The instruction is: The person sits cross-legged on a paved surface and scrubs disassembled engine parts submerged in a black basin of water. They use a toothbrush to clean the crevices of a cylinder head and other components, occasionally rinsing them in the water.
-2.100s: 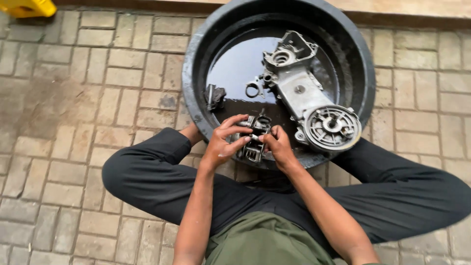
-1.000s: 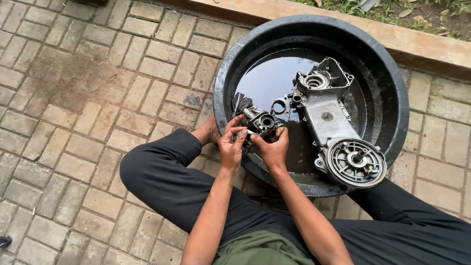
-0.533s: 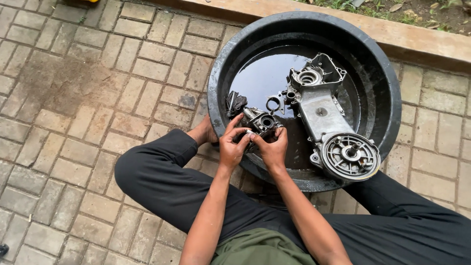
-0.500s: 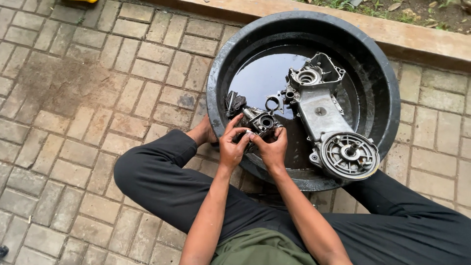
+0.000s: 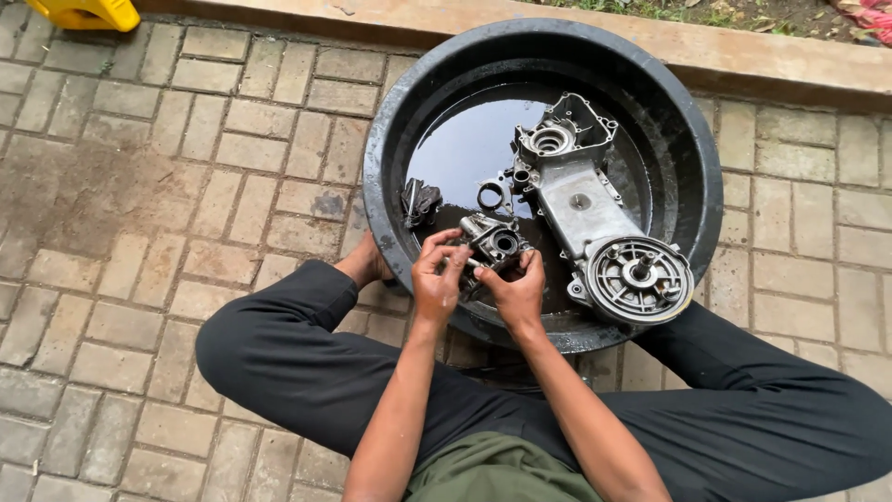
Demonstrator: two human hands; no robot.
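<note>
Fingers of the left hand [image 5: 437, 279] and right hand [image 5: 517, 290] closed around a small metal part [image 5: 492, 242], held just above the near rim of the black tub [image 5: 390, 139]. A big metal casing [image 5: 595, 214] filled the tub's right half; dark liquid [image 5: 465, 139] lay open on the left, with a ring [image 5: 490, 196] and a small dark piece [image 5: 418, 200]

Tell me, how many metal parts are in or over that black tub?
4: a big engine cover lying in the tub, a small ring, a dark piece at left, and the small part held in both hands. Liquid may hide more.
</note>
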